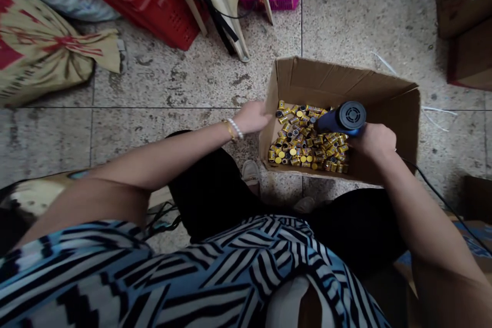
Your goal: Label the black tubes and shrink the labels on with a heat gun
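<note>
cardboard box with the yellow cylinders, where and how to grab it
Probably by the rims of the left wall and right wall, a hand on each, coming from outside: the box stands upright and open, and these shorter walls face each other. The left hand is at the left rim; the right hand holds a blue tool.

One camera, worn on the person's head, gives the view. It sits above the near side of the box [346, 79] and faces steeply down and a little forward, seeing into the box's open top. The shirt [215, 266] is much closer to the lens than the box; the pink basket [269, 4] lies farther off, beyond the box.
</note>
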A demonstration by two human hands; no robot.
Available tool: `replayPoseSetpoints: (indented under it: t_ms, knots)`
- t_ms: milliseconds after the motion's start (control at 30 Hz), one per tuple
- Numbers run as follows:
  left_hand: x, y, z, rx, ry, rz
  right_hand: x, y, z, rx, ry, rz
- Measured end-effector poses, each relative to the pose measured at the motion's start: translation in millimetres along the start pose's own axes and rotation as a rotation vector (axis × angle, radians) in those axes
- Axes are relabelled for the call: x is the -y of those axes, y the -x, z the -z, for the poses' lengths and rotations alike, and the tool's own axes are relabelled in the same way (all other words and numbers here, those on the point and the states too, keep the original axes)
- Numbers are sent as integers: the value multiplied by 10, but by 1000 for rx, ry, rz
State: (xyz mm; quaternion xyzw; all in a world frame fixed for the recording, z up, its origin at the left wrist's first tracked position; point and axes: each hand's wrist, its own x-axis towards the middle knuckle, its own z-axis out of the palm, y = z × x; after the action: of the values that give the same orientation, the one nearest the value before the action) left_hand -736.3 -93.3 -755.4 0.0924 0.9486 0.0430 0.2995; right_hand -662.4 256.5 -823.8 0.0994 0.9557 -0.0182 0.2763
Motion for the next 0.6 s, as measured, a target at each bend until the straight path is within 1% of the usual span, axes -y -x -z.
replayPoseSetpoints:
  t_ms: [67,100,133,167,200,267,333,400,467,533,600]
  knots:
    - [-351,119,79,14,-56,-75,-71,1,45,13,5,-10]
    - [-519,194,125,-13,-55,-136,-122,3,66,2,10,-26]
    - [-658,268,173,-66,-40,-197,-180,8,83,-10,16,-46]
    - [-755,326,222,-124,-5,-245,-239,16,93,-20,22,-65]
    - [-803,356,268,-166,35,-275,-291,31,96,-30,27,-77]
    - [-765,307,325,-195,111,-271,-355,76,82,-10,40,-68]
    - [-613,135,305,-173,137,-200,-354,132,58,39,54,-26]
    - [-443,-66,211,-169,101,-120,-313,176,40,66,60,14]
    - [-318,-205,92,-190,60,-87,-259,190,32,58,56,26]
    - [-250,-252,6,-211,78,-101,-201,176,27,44,54,29]
    - [-223,-232,-24,-231,130,-122,-129,149,15,44,57,47]
